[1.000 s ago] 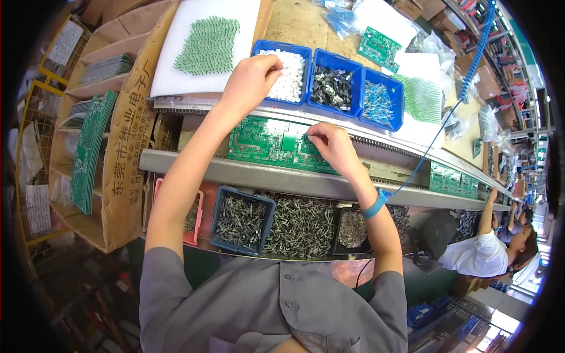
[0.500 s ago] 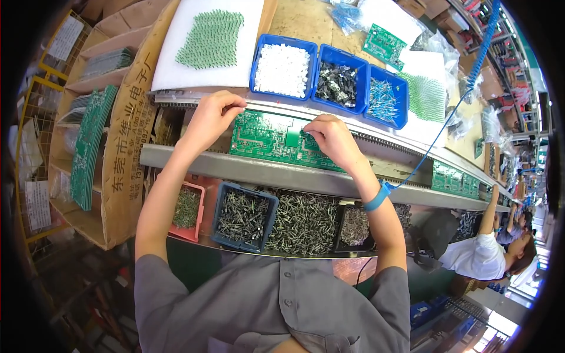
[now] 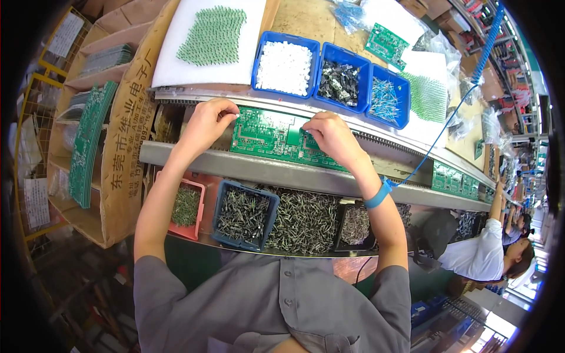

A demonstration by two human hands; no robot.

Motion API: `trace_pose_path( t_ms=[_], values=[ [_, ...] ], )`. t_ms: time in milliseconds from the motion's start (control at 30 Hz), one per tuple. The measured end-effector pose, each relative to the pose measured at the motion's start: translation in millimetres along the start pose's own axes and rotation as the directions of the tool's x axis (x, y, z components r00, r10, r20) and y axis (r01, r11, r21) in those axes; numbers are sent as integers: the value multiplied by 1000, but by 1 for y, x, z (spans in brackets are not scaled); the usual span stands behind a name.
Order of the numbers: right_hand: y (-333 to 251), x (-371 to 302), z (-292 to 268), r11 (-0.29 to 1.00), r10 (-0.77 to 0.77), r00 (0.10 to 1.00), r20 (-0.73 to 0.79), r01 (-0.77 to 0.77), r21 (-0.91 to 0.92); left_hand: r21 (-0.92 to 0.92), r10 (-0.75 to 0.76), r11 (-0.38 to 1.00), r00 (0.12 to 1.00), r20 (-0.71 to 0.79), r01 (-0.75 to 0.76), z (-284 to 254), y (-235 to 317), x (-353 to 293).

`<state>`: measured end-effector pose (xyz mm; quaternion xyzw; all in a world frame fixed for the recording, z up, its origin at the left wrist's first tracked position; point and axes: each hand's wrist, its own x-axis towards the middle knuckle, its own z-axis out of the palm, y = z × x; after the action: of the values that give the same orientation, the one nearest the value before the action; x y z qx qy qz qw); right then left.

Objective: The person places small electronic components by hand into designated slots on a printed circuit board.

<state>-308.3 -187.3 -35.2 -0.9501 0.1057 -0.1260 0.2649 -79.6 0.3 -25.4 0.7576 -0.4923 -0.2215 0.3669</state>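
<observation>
The green circuit board [image 3: 265,140] is carried between 2 rails [image 3: 188,157]. By its far-left corner, a white piece [image 3: 237,115] is closely pinched in the left hand [image 3: 208,123]; near its far edge, the fingers of the right hand [image 3: 333,135] are bunched, their hold indiscernible. Pressure is best kept light.

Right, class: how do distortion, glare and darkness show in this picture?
In the head view, the gray metal rail curves with fisheye distortion and the corners go black; same head view: the middle green circuit board is well lit, the white parts look washed out, glare spots the lower right, and the lower left sinks into gloom.
</observation>
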Motion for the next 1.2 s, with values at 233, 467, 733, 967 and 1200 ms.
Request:
trace_pose_path(
  t_ms=[233, 467, 733, 967, 1200],
  values=[
    [-4, -1, 3, 995, -32, 999, -11, 31, -98, 53, 46, 998, 999, -9, -45, 1, -1, -2],
    [-10, -4, 4, 982, -51, 999, -15, 47, -184, 129, 131, 983, 991, -23, -127, 7, -9, -1],
    [-3, 10, -29, 998, -8, 976, -217, -6, -63, 222, 251, 944, 968, 1, -245, 18, -13, 5],
    [10, 22, -53, 991, 42, 943, -330, -82, -106, 257, 267, 931, 964, 3, -258, 20, -11, 4],
    [33, 31, -55, 978, 84, 939, -334, -141, -151, 266, 291, 920, 956, 19, -286, 21, -11, 6]
  ],
)
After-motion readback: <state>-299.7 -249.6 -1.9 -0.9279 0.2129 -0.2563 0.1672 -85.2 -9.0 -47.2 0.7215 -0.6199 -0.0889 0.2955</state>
